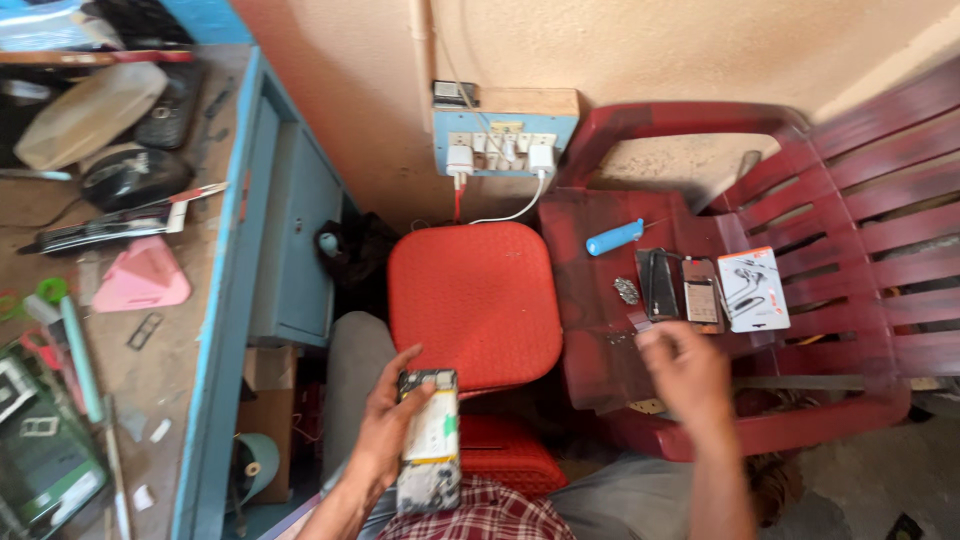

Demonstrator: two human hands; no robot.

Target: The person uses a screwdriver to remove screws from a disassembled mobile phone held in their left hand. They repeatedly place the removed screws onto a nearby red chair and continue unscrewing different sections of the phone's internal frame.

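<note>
Red plastic surrounds us: one stool (475, 300) and one chair (800, 250). Our left hand (385, 435) grips one opened phone (430, 440) over our lap. Our right hand (685, 370) blurs above the chair seat, grip unclear, near one blue screwdriver (615, 237), two dark phone parts (680, 290) and one white box (752, 290).

A red stool (475, 300) stands beside a blue cabinet (295, 240).

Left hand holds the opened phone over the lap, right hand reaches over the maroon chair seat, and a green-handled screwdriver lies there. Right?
Not quite: the head view shows the screwdriver handle is blue. The left hand holds the opened phone; the right hand reaches over the maroon chair seat.
</note>
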